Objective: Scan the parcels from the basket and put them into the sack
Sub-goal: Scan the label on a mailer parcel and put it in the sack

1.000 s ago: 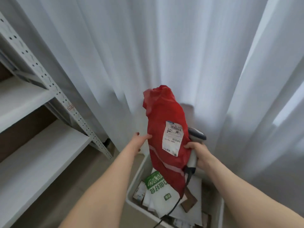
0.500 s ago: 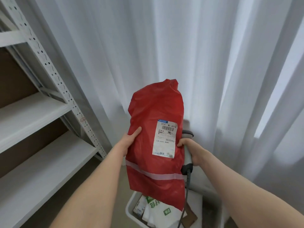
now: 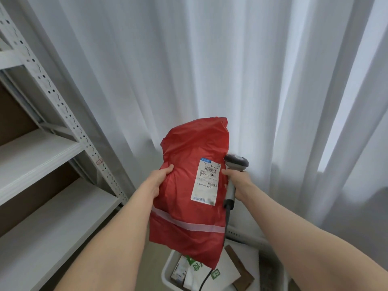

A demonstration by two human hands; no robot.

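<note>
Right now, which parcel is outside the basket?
The red parcel, gripped by the left hand beside the scanner in the right hand; other parcels lie in the basket.

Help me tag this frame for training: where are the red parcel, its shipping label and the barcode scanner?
red parcel (image 3: pixel 180 185): head view, red bag surface left of the label.
shipping label (image 3: pixel 206 181): head view, middle of the white sheet.
barcode scanner (image 3: pixel 236 162): head view, its grey head.
</note>
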